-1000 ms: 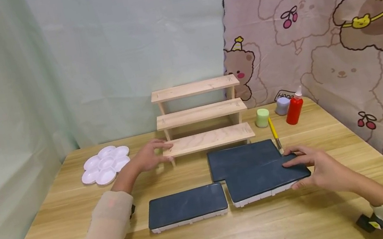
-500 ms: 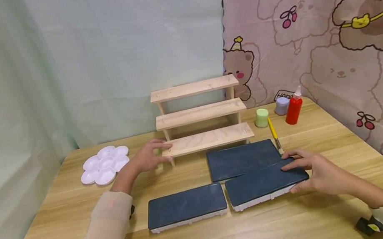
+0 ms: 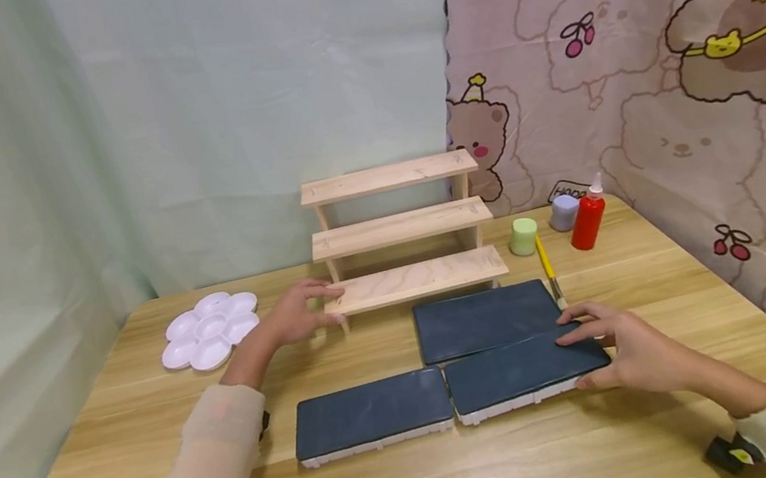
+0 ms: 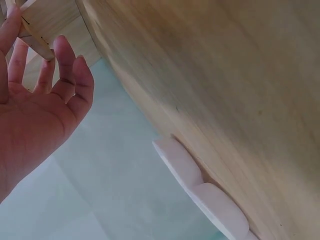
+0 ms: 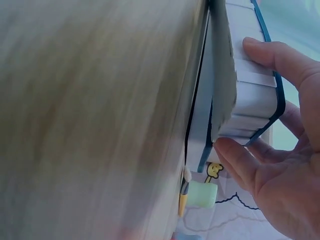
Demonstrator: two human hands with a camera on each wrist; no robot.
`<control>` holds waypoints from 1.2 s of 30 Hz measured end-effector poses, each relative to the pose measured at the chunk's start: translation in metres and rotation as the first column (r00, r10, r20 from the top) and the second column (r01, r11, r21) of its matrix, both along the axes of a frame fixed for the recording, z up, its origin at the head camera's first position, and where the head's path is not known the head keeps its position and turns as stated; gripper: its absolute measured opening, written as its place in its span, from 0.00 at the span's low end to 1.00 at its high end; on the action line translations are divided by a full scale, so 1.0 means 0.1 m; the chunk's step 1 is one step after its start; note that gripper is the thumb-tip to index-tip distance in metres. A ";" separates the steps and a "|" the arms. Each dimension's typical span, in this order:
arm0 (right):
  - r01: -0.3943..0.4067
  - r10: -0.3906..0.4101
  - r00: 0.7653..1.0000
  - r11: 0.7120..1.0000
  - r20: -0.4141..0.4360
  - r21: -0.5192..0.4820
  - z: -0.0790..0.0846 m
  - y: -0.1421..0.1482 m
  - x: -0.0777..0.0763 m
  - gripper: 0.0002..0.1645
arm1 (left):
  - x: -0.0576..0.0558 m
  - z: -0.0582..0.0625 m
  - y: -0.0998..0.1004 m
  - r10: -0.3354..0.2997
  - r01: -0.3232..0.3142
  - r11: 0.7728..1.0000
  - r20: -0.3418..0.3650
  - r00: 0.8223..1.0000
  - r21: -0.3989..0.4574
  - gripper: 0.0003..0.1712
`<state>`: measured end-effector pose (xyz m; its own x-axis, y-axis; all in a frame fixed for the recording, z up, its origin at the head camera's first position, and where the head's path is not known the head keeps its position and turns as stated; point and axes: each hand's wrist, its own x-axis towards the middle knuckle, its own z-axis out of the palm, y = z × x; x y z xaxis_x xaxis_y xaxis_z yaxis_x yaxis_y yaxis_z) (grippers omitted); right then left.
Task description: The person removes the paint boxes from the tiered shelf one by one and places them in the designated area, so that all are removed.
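My right hand (image 3: pixel 629 346) grips the right end of a flat navy-topped box (image 3: pixel 523 372) with white ribbed sides. That end is tilted up from the table, and in the right wrist view the thumb presses the white side (image 5: pixel 250 95). A second navy box (image 3: pixel 374 414) lies to its left, and a third (image 3: pixel 483 319) lies behind, partly covered by the held one. At the left end of a wooden three-step stand (image 3: pixel 413 280), my left hand (image 3: pixel 296 313) pinches the lowest board, which the left wrist view shows between thumb and fingers.
A white flower-shaped palette (image 3: pixel 211 327) lies on the table at left. Behind the right hand are a yellow-handled brush (image 3: pixel 547 262), a green jar (image 3: pixel 524 236), a bluish jar (image 3: pixel 565 213) and a red squeeze bottle (image 3: pixel 589 220). Curtains hang behind the table.
My right hand has shifted slightly left and down with the navy-topped box, bringing its left end close against the neighbouring box. The left hand stays on the stand.
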<state>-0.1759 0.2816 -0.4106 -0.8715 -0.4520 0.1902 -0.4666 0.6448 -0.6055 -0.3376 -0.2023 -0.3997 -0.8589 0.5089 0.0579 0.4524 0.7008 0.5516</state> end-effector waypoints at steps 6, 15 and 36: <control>0.012 -0.012 0.999 1.000 0.035 0.010 -0.01 -0.02 0.00 0.29 | 0.01 0.01 0.00 -0.002 0.002 1.000 0.002 1.000 -0.001 0.30; 0.017 -0.016 1.000 0.998 -0.004 0.061 0.02 -0.05 0.01 0.29 | 0.01 -0.01 -0.02 0.010 -0.010 1.000 0.019 1.000 0.005 0.31; -0.003 0.012 0.998 0.990 -0.066 0.144 0.01 -0.04 0.01 0.33 | 0.01 -0.03 -0.01 0.003 -0.003 1.000 0.002 1.000 0.012 0.30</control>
<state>-0.1749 0.2777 -0.4098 -0.8555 -0.4854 0.1804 -0.5080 0.7191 -0.4742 -0.3366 -0.2028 -0.4025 -0.8603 0.5059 0.0621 0.4495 0.6956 0.5605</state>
